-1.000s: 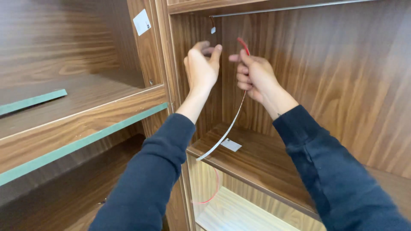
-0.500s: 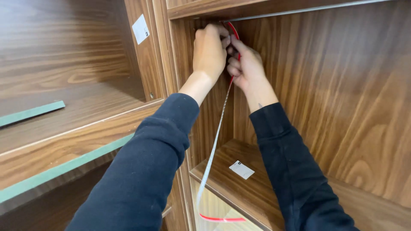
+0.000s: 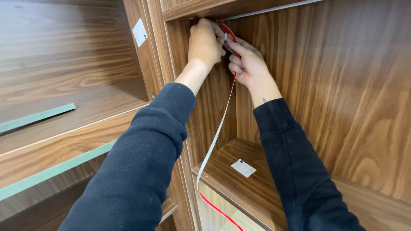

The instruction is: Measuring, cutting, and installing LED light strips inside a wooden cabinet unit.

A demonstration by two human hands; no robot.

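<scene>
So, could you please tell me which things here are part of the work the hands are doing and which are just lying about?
In use:
- left hand
- right hand
- white strip with red backing
- top corner of the cabinet

Lying about:
- white label on the shelf
- white sticker
- green-edged boards

Both arms are stretched up and forward, dark sleeves pulled back a little so the wrists show bare. The left hand [image 3: 206, 42] is curled into a loose fist, knuckles toward the camera, wrist bent slightly. The right hand [image 3: 248, 64] sits just beside it, nearly touching, fingers bent with the index finger and thumb looking pinched together, though it's hard to tell from this angle.
</scene>
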